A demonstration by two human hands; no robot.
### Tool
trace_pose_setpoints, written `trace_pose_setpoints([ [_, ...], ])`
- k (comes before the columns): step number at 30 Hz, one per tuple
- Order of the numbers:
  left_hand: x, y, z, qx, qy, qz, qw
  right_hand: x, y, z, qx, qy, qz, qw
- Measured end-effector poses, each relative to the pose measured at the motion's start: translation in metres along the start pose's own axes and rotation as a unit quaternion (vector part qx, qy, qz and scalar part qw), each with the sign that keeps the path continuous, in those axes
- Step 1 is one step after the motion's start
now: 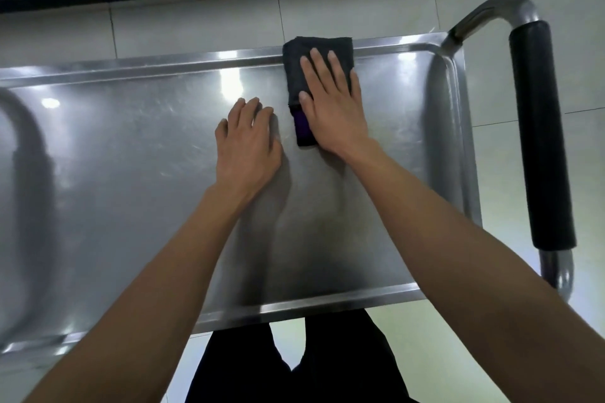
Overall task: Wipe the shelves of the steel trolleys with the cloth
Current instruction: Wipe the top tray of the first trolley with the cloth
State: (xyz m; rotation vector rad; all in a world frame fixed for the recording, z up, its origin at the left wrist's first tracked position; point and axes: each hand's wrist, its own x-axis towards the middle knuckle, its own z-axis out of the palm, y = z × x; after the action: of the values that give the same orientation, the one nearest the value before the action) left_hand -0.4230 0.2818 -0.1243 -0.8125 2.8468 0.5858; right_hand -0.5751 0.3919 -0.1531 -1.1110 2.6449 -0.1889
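The right hand (330, 105) lies flat on a dark folded cloth (299, 75), its fingers straight and slightly spread, pressing the cloth down onto the top shelf (131, 173) of a steel trolley. The cloth sits at the far side of the shelf, right of centre, with its far end lying over the raised far rim; a purple patch shows at its near end beside the thumb. The left hand (245, 144) rests on the bare steel just to the left of the cloth, palm down, fingers close together and a little bent, holding nothing. At the right end of the trolley a curved steel handle carries a black grip (541, 134). Pale floor tiles (196, 26) lie beyond the shelf, and dark trousers (327, 363) show below its near rim.
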Motion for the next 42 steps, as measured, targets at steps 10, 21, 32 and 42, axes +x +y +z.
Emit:
trace_pose_setpoints([
  [10, 0.019, 0.064, 0.016, 0.034, -0.040, 0.028, 0.998, -0.018, 0.129, -0.031, 0.019, 0.019, 0.101, 0.995],
  [21, 0.019, 0.068, 0.019, 0.103, -0.059, 0.030, 0.992, -0.036, 0.153, -0.031, 0.016, 0.017, 0.097, 0.995],
  [32, 0.010, 0.064, 0.016, 0.098, -0.060, 0.044, 0.992, -0.126, 0.128, -0.008, 0.020, 0.027, 0.125, 0.992],
  [42, -0.045, 0.029, 0.004, 0.045, 0.000, -0.032, 0.998, -0.107, 0.075, 0.006, 0.010, 0.033, 0.074, 0.997],
])
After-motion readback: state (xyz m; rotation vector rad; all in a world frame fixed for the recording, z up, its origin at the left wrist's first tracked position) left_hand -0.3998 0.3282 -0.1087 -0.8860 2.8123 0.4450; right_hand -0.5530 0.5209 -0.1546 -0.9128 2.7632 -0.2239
